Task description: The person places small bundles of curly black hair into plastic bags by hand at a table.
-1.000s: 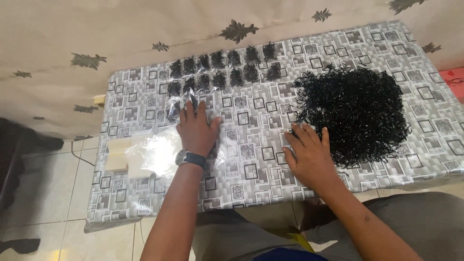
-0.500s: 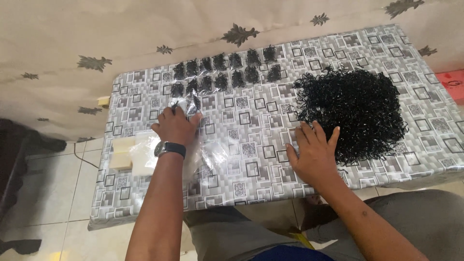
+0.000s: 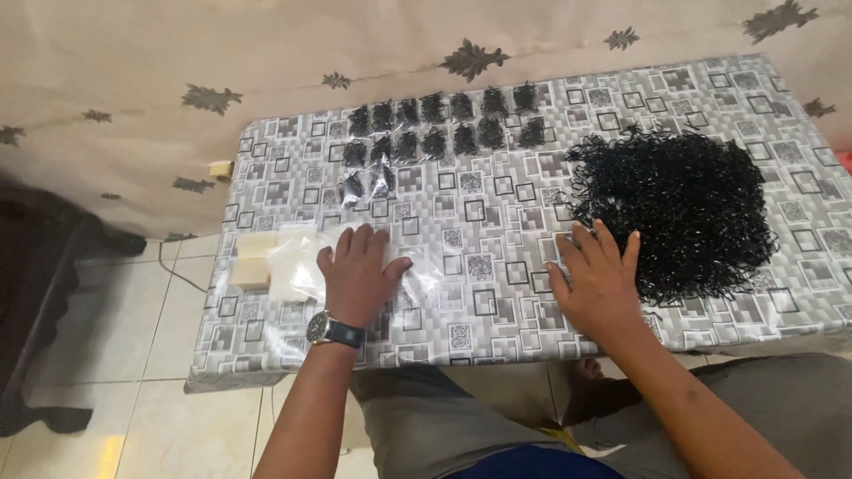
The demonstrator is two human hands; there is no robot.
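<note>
Desk (image 3: 497, 239): glossy grey square-patterned cover | left hand (image 3: 358, 277): grip spread flat on crinkled clear plastic bags (image 3: 302, 266), lower left of centre; was higher up, at the small bundles | right hand (image 3: 596, 282): fingers spread, touching tangled black loop pile (image 3: 674, 208), centre right | small black bundles (image 3: 444, 129): rows, upper centre.
</note>
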